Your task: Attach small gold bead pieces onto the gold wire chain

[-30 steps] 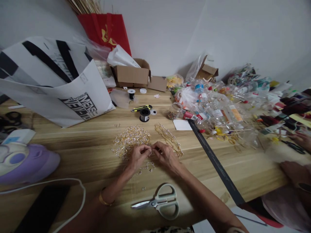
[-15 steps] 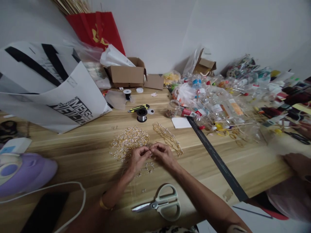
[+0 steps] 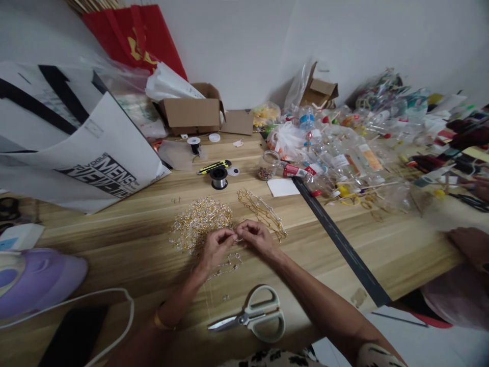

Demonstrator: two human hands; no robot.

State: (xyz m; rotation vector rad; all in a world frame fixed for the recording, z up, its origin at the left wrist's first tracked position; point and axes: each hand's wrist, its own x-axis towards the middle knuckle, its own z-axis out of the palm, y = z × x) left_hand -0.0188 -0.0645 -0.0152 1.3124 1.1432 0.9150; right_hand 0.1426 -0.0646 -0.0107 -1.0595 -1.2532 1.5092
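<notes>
My left hand (image 3: 217,248) and my right hand (image 3: 260,238) meet at the fingertips, both pinched on a small ring-like piece (image 3: 239,238) of jewellery. Just behind my left hand lies a pile of gold and clear beads (image 3: 200,219). Gold and silver beaded chains (image 3: 263,211) lie beyond my right hand. A short beaded chain (image 3: 225,267) rests on the wood below my hands, with a tiny clear piece (image 3: 225,297) nearer me. Scissors (image 3: 252,318) with pale handles lie slightly open by the table's near edge.
Wire spools (image 3: 219,179), a yellow cutter (image 3: 214,166) and a bead jar (image 3: 268,165) stand behind. White bag (image 3: 99,158) and purple object (image 3: 42,280) are at left; plastic bottles (image 3: 344,165) fill the right. Another person's hand (image 3: 468,244) rests at the far right.
The view has shifted slightly, so the objects behind sit a little higher and further left. My hands remain together, with the small ring-like piece showing between the fingertips.
</notes>
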